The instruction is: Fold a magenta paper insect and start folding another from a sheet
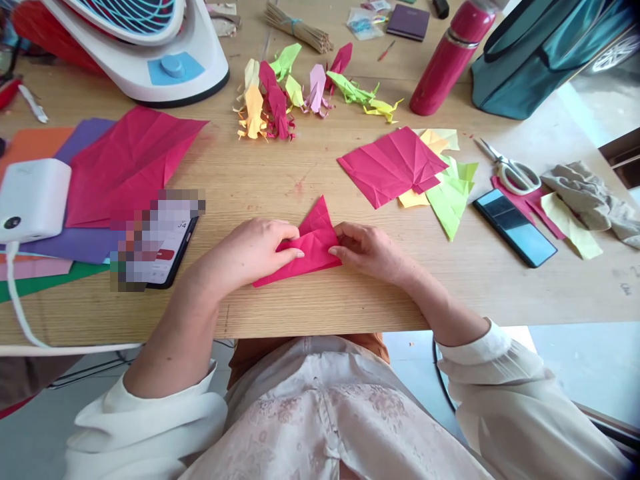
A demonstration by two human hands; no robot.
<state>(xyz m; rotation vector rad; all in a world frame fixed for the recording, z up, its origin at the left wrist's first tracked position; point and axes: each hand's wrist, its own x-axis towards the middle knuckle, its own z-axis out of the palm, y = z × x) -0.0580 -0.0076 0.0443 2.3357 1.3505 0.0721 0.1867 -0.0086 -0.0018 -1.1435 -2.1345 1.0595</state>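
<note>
A folded sheet of pink origami paper (316, 241) lies on the table close to its front edge, one point sticking up and away from me. My left hand (265, 247) pinches its left part between thumb and fingers. At the right edge, my right hand (363, 250) grips the same paper, thumb and fingertips together. Creases run across the paper's face. Beyond my right hand rests a larger creased pink sheet (393, 167), overlapping green folded paper (450, 197) and some yellow-orange pieces.
Several folded paper figures (277, 100) stand at the back middle. A red bottle (447, 63), scissors (515, 173) and a dark phone (515, 227) are on the right. To the left are another phone (163, 240), a white power bank (33, 200), coloured sheets and a fan (165, 67).
</note>
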